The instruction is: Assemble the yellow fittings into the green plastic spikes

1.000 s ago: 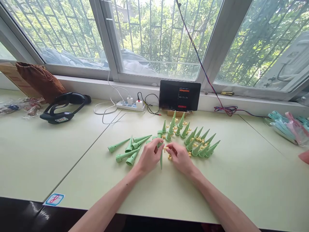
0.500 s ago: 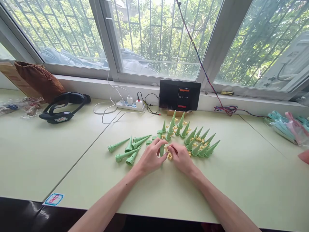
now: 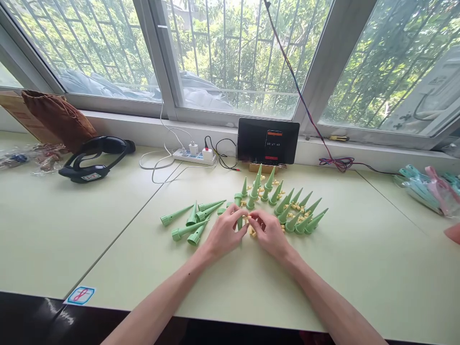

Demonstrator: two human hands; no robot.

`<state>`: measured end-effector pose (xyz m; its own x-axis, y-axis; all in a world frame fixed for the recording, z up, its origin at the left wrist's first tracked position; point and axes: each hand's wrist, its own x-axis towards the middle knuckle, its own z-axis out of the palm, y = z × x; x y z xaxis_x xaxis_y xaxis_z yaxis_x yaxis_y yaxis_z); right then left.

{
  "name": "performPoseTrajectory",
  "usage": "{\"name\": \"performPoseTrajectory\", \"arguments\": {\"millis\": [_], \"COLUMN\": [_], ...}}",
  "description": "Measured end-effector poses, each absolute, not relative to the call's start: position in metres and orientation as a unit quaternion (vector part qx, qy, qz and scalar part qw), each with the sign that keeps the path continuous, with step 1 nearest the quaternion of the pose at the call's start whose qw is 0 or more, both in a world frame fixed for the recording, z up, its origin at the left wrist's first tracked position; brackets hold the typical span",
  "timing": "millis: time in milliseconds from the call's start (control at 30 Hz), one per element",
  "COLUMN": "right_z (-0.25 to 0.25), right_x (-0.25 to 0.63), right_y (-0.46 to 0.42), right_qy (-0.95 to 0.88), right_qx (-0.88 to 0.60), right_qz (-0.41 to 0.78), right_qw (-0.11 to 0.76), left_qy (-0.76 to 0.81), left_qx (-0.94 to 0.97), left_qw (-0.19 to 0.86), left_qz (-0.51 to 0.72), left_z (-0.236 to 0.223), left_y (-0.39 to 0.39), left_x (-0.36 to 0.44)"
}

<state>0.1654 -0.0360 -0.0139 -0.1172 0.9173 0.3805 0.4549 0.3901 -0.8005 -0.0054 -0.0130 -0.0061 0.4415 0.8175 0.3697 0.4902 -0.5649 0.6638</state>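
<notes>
My left hand (image 3: 223,234) is closed round a green cone-shaped spike (image 3: 239,224), held point down over the pale green table (image 3: 359,268). My right hand (image 3: 270,234) pinches a small yellow piece (image 3: 246,218) against the spike's upper end. More small yellow pieces (image 3: 253,233) lie under my hands. To the left, several green spikes (image 3: 190,224) lie flat in a loose pile. Behind and to the right, several more spikes (image 3: 287,206) stand or lean among scattered yellow pieces (image 3: 296,206).
A dark tablet and a phone showing a timer (image 3: 268,141) lean on the window ledge. A power strip with cables (image 3: 194,155), a black headset (image 3: 94,158) and a brown bag (image 3: 57,118) lie left. Pastel packets (image 3: 427,189) sit far right, beside another person's fingertip (image 3: 453,233).
Both hands have stayed over the same spot. The spike has been drawn up into my left hand, and my right fingers have closed in on its top with the yellow piece.
</notes>
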Motion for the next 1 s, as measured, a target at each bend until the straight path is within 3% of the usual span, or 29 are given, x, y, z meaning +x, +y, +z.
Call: {"name": "performPoseTrajectory", "arguments": {"millis": [1000], "right_z": [-0.0171], "right_x": [0.1677], "right_y": [-0.0345], "right_qy": [-0.706], "right_qx": [-0.498], "right_qz": [0.246], "right_qw": [0.44], "left_qy": [0.385], "left_qx": [0.818], "left_qw": [0.254], "left_qz": [0.345], "left_z": [-0.0014], "left_y": [-0.015], "left_x": [-0.0062]}}
